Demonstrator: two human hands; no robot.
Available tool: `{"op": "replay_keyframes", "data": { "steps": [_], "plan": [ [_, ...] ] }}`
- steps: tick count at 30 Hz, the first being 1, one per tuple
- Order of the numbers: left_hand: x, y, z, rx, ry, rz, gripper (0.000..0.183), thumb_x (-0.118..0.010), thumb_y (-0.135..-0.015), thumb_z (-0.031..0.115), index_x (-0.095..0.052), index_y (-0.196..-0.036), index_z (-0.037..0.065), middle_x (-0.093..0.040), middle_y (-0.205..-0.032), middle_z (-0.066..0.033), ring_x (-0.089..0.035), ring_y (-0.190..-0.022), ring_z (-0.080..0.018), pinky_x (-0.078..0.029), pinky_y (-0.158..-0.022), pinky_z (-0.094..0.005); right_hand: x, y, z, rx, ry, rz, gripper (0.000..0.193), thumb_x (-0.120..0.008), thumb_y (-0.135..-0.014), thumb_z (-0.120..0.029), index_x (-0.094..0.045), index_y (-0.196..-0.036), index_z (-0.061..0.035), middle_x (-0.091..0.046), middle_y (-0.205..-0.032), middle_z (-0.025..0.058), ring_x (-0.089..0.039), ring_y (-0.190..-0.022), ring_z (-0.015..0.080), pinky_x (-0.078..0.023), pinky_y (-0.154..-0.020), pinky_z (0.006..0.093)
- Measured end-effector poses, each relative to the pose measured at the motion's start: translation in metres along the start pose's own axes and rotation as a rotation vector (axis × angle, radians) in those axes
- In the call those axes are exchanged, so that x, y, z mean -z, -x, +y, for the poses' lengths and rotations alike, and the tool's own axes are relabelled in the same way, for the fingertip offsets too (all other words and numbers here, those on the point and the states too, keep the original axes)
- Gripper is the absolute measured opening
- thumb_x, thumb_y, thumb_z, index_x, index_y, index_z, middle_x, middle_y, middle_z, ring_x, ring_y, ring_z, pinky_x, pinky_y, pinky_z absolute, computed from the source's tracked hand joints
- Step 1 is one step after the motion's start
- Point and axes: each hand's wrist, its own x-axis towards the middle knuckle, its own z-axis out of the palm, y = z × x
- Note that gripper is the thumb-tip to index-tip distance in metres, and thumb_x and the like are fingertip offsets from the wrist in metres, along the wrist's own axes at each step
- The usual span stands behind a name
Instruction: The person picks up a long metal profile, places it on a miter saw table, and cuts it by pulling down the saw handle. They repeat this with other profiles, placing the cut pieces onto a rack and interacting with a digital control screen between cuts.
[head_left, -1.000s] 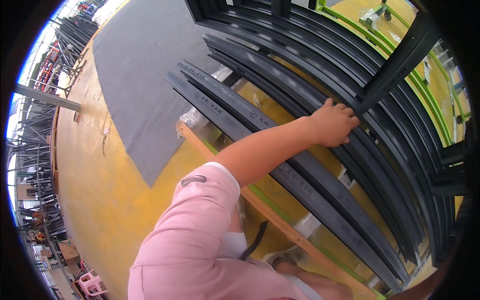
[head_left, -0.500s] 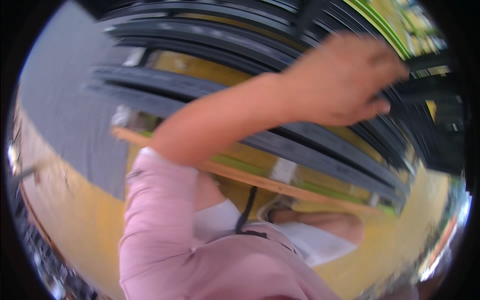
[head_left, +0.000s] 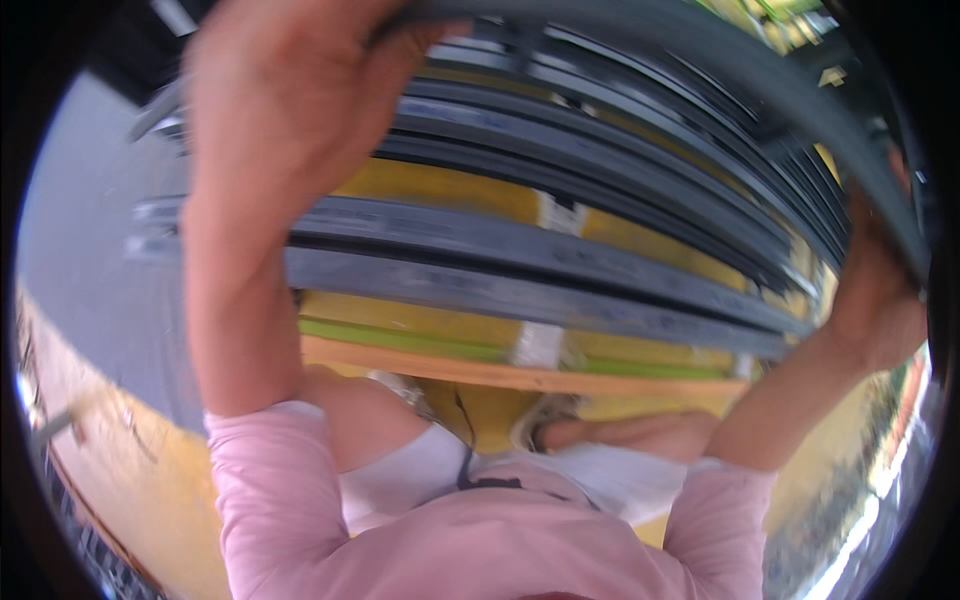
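Note:
A long dark grey bar (head_left: 745, 62) is raised across the top of the view, close to me, and bends round to the right rim. My left hand (head_left: 310, 75) is closed around its left part, blurred by motion. At the far right, my right hand (head_left: 880, 285) grips the other end, with its fingers partly hidden behind the bar. Below the raised bar lie several more long grey bars (head_left: 520, 285), side by side in rows and running left to right.
White wrapped spacers (head_left: 538, 343) sit under the bars. Along the near side run a green strip (head_left: 640, 370) and an orange-brown rail (head_left: 450, 366), just before my legs. Grey floor (head_left: 90, 230) spreads at the left, with yellow floor (head_left: 160, 470) nearer. Dark frames stand at the upper right.
My left arm has swung from over the middle to the upper left. My right hand has come into view at the right. A bar is now held up between both hands.

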Motion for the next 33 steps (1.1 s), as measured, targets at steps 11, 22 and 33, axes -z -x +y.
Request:
{"op": "replay_keyframes", "data": {
  "steps": [11, 22, 33],
  "plan": [
    [-0.059, 0.044, -0.057, 0.048, 0.029, -0.578, 0.023, -0.068, -0.076, 0.013, -0.061, -0.097, 0.008, -0.059, -0.096, -0.0069, -0.059, -0.097, -0.0287, -0.045, -0.082, -0.0400, 0.123, 0.071, 0.102, -0.602, 0.096, 0.797, 0.061, -0.055, -0.090, -0.039, -0.036, -0.137, -0.0037, -0.044, -0.129, 0.0252, -0.048, -0.115, 0.0429, -0.043, -0.099, 0.0582],
    [-0.083, 0.058, -0.081, 0.072, 0.011, -0.775, 0.043, -0.076, -0.074, 0.024, -0.059, -0.110, 0.009, -0.057, -0.109, -0.0101, -0.058, -0.105, -0.0296, -0.045, -0.088, -0.0414, 0.115, 0.084, 0.154, -0.901, 0.150, 0.754, 0.052, -0.045, -0.096, -0.039, -0.042, -0.133, -0.0031, -0.044, -0.130, 0.0188, -0.049, -0.117, 0.0358, -0.053, -0.092, 0.0526],
    [-0.083, 0.045, -0.083, 0.051, 0.064, -0.753, 0.027, -0.072, -0.068, 0.013, -0.063, -0.093, 0.006, -0.056, -0.110, -0.0077, -0.052, -0.111, -0.0272, -0.041, -0.093, -0.0409, 0.134, 0.085, 0.146, -0.852, 0.190, 0.768, 0.048, -0.041, -0.099, -0.034, -0.042, -0.136, -0.0026, -0.044, -0.136, 0.0167, -0.048, -0.122, 0.0356, -0.053, -0.093, 0.0526]
  ]
}}
